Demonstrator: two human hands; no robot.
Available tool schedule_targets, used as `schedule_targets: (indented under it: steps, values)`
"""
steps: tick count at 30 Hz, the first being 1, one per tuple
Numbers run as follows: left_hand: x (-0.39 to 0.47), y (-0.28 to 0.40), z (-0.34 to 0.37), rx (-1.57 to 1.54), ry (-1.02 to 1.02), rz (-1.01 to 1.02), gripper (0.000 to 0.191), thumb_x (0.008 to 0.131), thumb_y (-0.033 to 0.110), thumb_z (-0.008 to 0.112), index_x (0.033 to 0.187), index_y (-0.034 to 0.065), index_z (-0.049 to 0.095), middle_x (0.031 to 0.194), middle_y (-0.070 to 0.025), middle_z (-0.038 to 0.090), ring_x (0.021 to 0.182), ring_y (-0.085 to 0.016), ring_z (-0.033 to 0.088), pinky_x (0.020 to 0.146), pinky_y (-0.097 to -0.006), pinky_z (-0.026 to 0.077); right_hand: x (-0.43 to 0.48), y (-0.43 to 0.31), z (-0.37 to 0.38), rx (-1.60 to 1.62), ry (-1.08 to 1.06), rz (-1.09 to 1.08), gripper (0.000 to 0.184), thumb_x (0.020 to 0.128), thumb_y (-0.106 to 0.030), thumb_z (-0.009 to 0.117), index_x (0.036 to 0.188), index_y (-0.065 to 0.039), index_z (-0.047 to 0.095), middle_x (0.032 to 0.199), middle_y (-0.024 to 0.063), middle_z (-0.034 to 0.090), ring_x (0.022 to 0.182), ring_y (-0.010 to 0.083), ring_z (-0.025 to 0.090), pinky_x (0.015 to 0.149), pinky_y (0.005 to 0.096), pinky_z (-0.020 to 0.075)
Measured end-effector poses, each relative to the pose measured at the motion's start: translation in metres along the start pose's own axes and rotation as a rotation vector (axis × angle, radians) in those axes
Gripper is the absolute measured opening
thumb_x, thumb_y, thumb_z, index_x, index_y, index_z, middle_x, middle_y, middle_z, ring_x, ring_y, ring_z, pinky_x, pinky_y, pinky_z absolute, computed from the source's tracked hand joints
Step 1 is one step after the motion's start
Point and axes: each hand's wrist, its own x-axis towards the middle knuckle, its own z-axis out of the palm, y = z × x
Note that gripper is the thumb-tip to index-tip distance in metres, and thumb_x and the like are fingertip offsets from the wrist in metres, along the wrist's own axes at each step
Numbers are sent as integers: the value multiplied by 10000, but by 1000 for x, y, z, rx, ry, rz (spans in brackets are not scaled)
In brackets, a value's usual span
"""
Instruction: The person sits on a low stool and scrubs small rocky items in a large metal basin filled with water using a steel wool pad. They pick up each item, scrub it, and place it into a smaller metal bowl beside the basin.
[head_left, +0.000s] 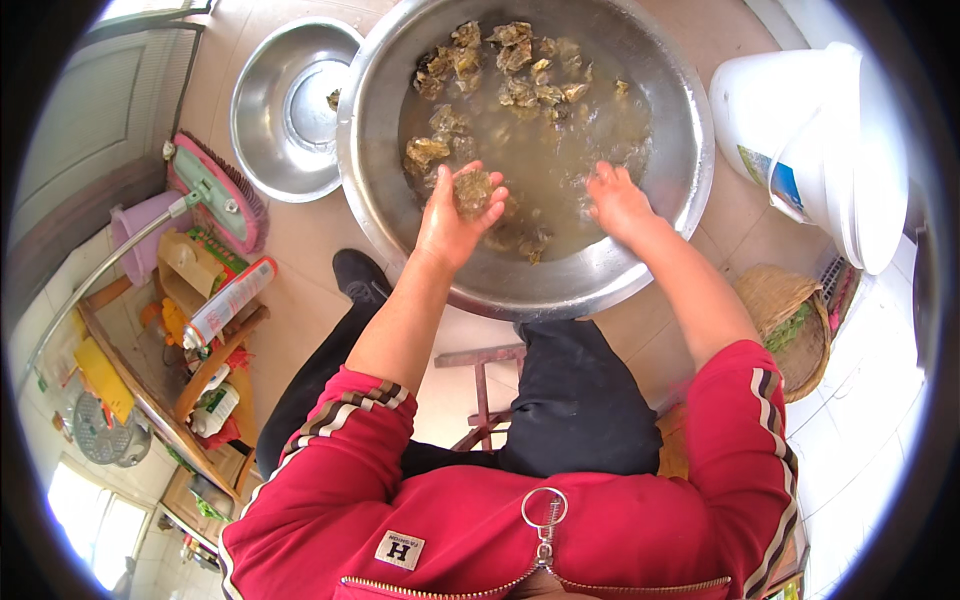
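Observation:
A wide stainless steel basin (679, 127) stands before me, holding cloudy brownish water (525, 161). Rough brown and yellowish clumps (517, 52) that look like oysters sit in it, mostly along the far and left side. My left hand (454, 225) is turned palm up over the water, its fingers curved around one wet clump (474, 193). On the right side of the basin, my right hand (621, 204) reaches down to the water with its fingers apart. No clump shows in it, and its fingertips are partly blurred by the splashing.
A smaller metal bowl (262, 112) touches the basin's left side, with a brown piece inside. A white plastic bucket (772, 97) lies tilted at right, above a woven basket (814, 360). At left are a pink mop head (217, 191), a spray can (229, 300) and a wooden shelf (142, 397).

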Motion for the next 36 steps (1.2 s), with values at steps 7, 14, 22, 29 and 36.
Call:
schedule_targets:
  steps: [7,14,22,29,36]
  values:
    - [7,-4,4,-49,-62,-35,563,1041,530,403,1335,58,494,1197,-189,632,1022,-294,652,880,-411,557,0,-5,-16,661,185,360,381,833,-161,717,1202,-113,636,1206,134,611,1018,331,633,885,412,524]
    - [13,-20,19,-113,-74,10,560,1022,559,423,1306,88,531,1158,-193,643,1077,-301,633,940,-442,540,-8,-125,-41,792,515,-117,289,831,-211,723,1099,-136,646,1040,117,606,887,309,669,748,415,563]
    - [6,-17,18,-68,25,103,542,1053,478,412,1357,34,469,1221,-206,592,1093,-355,627,1029,-499,511,6,-87,-48,577,525,98,145,891,-193,627,1029,-150,624,1000,102,616,814,320,672,720,438,565]
    - [1,-26,27,36,-31,41,510,1073,400,363,1321,-29,484,1103,-199,634,1109,-335,635,974,-468,549,9,-113,-39,513,389,-132,175,899,-221,614,1073,-203,621,985,116,604,841,357,654,751,462,546]
    - [-11,-12,5,-16,-20,-17,518,1079,413,351,1330,-26,464,1216,-243,613,1144,-381,627,969,-473,554,21,-3,-10,234,431,327,212,869,-168,624,1080,-185,617,1110,110,594,957,375,635,774,466,546]
